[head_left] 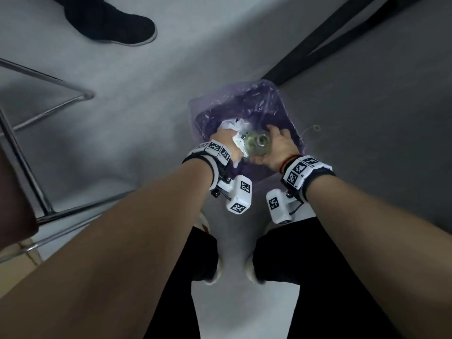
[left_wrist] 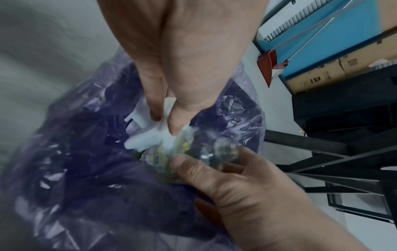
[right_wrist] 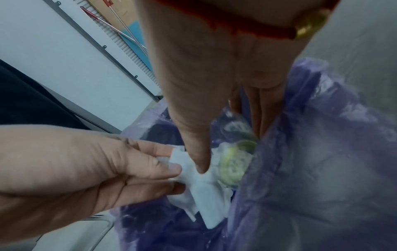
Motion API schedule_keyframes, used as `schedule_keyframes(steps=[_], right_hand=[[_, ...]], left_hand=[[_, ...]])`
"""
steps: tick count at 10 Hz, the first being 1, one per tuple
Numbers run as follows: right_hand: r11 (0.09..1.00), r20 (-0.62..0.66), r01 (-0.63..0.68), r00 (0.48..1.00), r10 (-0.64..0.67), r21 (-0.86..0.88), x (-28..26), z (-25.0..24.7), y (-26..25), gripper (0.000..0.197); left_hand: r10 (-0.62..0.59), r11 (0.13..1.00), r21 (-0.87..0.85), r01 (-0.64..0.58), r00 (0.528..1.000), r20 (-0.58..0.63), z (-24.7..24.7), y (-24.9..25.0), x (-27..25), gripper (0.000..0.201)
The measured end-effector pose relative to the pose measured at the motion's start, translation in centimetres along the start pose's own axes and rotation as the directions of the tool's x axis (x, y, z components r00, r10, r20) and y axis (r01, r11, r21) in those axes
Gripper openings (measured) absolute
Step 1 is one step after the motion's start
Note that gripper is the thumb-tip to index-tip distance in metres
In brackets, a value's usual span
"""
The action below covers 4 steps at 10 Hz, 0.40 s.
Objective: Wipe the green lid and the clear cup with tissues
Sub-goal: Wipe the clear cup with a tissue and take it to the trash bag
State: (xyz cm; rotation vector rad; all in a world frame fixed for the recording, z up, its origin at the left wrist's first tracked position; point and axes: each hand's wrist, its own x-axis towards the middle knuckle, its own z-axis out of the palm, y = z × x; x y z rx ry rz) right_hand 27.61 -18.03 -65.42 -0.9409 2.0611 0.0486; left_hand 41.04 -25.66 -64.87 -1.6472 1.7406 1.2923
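Grey floor, purple-lined bin point(head_left: 288, 111) below: our right hand point(head_left: 281, 145) grips the clear cup point(head_left: 258, 144) over it, left hand point(head_left: 226, 139) pinching tissue point(head_left: 238, 141) (keep wiping inward, we'd say).

Head view: my head camera looks steeply down along both forearms to the floor point(head_left: 146, 99), with my left grip point(head_left: 226, 140) and right grip point(head_left: 281, 145) small and fairly far off over the purple bin bag point(head_left: 266, 104). Left wrist view: the camera looks along my left grip point(left_wrist: 193, 68) from very near, down into the bin bag point(left_wrist: 86, 161), with my right grip point(left_wrist: 236, 186) entering at lower right. Right wrist view: the camera looks along my right grip point(right_wrist: 204, 84) equally near, with my left grip point(right_wrist: 86, 166) entering from the left. All three views share both grips, the white tissue point(right_wrist: 197, 186) and the bag's opening.
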Motion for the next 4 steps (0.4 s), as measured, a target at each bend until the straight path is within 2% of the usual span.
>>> schedule_keyframes(steps=[1,2,4], right_hand=[[0.999,0.024,-0.036,0.999,0.037,-0.033,-0.2,-0.4,0.2,0.107],[0.999,0.017,-0.032,0.999,0.032,-0.025,-3.3,-2.9,-0.4,0.084],[0.999,0.007,-0.004,1.000,0.003,0.045,-14.0,-11.5,-2.1,0.036]], left_hand=[[-0.029,0.999,-0.027,0.030,0.999,0.029,0.0,0.4,-0.4,0.076],[-0.021,0.998,-0.064,0.022,1.000,0.020,-1.9,1.6,-3.9,0.063],[0.053,0.988,-0.146,-0.057,0.998,-0.031,-7.4,6.5,-15.4,0.012]])
